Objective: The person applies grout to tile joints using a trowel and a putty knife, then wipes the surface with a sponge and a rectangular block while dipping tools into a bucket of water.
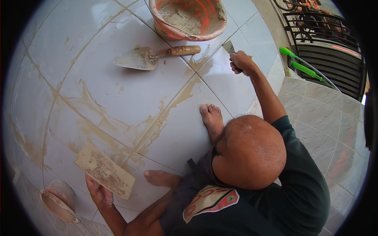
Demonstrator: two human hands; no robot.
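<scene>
Neither my left hand nor my right hand shows. A squatting person in a dark shirt (291,169) works on the tiles, seen from above. That person's right hand (242,63) is closed on a small scraper whose thin blade (228,46) points at the floor; its handle is mostly hidden. The person's left hand (100,192) grips a rectangular plate (104,171) from below, its upper face smeared with beige paste. A pointed trowel (138,58) with a wooden handle lies flat on the white tiles. Behind it stands an orange bucket (167,32) holding greyish paste.
Beige paste (169,108) streaks the tile joints. A smaller bucket (65,192) is at the lower left. Green-ended sticks (305,70) lean by a black metal gate (330,59) at right. Grey tiles (315,118) lie behind the person. Bare feet (212,120) rest on the white tiles.
</scene>
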